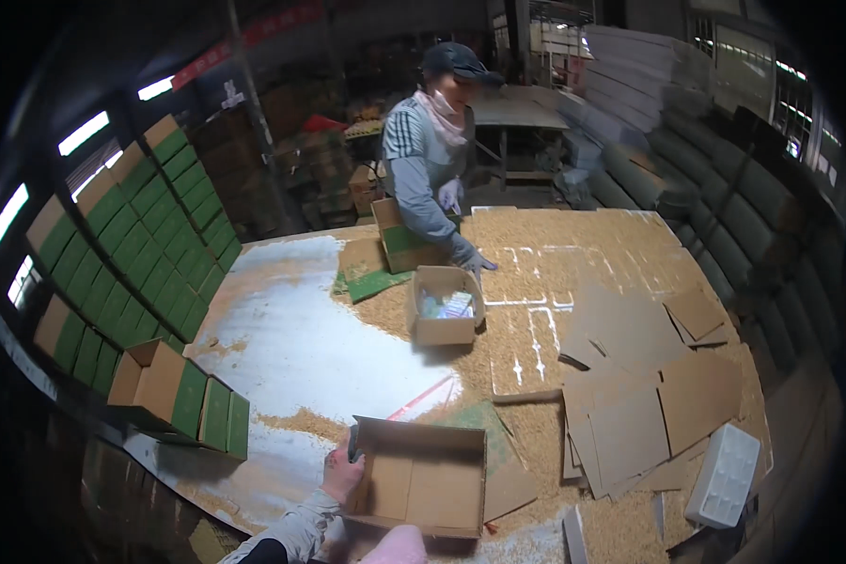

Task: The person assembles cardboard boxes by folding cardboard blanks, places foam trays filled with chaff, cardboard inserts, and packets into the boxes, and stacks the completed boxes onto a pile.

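My left hand grips the left wall of an open cardboard box; something dark shows at its fingers. The box has nothing in it and its opening faces me. A rounded pink cloth shape overlaps its near edge; whether that is my right hand or a sleeve is unclear, and no right fingers show. Beneath the box's right side lies a flat green-printed cardboard piece. Farther out on the table stands a smaller open carton with small pale and coloured packets inside.
Across the worktable, a co-worker reaches toward a layer of loose tan grains. Cardboard sheets and a white compartmented foam tray lie right. Green-and-brown cartons sit at the left edge, beside tall carton stacks.
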A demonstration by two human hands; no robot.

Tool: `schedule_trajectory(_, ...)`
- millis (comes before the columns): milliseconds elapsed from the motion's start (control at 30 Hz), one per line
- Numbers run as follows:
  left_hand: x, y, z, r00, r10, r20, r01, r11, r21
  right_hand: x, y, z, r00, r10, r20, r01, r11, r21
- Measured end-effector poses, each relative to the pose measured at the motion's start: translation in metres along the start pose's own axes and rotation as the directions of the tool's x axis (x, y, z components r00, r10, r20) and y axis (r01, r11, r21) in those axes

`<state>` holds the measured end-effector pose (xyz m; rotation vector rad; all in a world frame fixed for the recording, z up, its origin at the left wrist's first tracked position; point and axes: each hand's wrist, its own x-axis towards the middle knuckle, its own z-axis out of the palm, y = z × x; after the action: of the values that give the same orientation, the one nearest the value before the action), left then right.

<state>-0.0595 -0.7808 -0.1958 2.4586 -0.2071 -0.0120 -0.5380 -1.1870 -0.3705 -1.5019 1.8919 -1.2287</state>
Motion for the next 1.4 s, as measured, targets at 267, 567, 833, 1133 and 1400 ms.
schedule_trajectory(267,-0.008,0.001,0.001,1.000,0.024,0.017,-0.022,0.994,-0.103,-0.077,-0.284,-0.068,0.671,-0.186,0.718,-0.046,0.956,0.290)
schedule_trajectory(567,0.045,0.011,0.055,0.887,0.449,0.108,-0.454,0.891,0.022,-0.214,-0.370,0.115,-0.121,-0.164,0.979,-0.692,0.721,0.036)
schedule_trajectory(833,0.057,-0.018,0.051,0.969,0.234,0.077,-0.147,0.801,-0.581,-0.161,-0.295,0.175,0.006,-0.138,0.990,-0.706,0.700,0.102)
schedule_trajectory(1133,0.000,0.035,0.017,0.964,-0.023,0.267,0.128,0.915,-0.383,-0.186,-0.381,0.156,-0.057,-0.924,0.379,0.888,0.127,0.441)
schedule_trajectory(1400,0.244,0.120,0.053,0.950,0.304,0.067,-0.302,0.953,-0.037,-0.099,-0.414,0.299,0.464,-0.468,0.752,0.885,0.197,-0.423)
